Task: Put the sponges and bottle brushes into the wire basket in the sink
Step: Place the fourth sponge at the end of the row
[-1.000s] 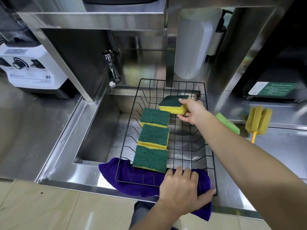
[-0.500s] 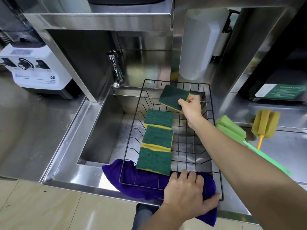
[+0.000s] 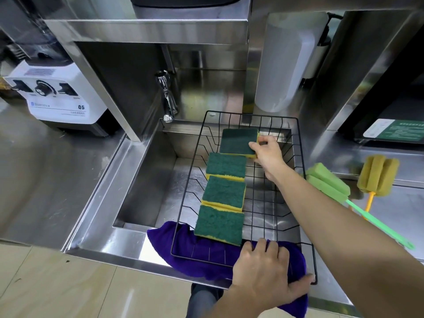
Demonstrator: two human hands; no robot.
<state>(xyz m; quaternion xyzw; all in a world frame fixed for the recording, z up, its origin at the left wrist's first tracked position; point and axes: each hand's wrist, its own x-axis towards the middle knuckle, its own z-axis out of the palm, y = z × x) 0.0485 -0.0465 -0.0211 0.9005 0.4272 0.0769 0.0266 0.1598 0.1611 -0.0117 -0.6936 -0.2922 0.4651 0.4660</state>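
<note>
The right hand (image 3: 266, 154) pinches the right edge of a rectangular sponge with a dark green scouring face and yellow foam body (image 3: 238, 141), holding it low at the far end of the black wire basket (image 3: 305, 203) that sits in the stainless steel sink (image 3: 142, 180). Whether that sponge already rests on the wires is hard to tell. Just nearer than the hand, 3 matching sponges (image 3: 223, 191) lie in a row toward the body.

The left hand (image 3: 261, 274) presses flat, fingers curled over the basket's near rim, on a purple cloth (image 3: 174, 244) draped under that rim.

The sponge is likely light, soft and springy, so a gentle edge pinch is enough; the rough green face gives good purchase.

To the right of the right forearm, on the steel counter, lie a green foam bottle brush with a long green handle (image 3: 328, 185) and a mustard-yellow foam bottle brush on an orange stick (image 3: 377, 177), both outside the basket. They should be light; the handles look the easiest hold. The basket's right wall stands between them and the bed. A chrome tap (image 3: 168, 102) stands beyond the hand to its left, clear of the work.
</note>
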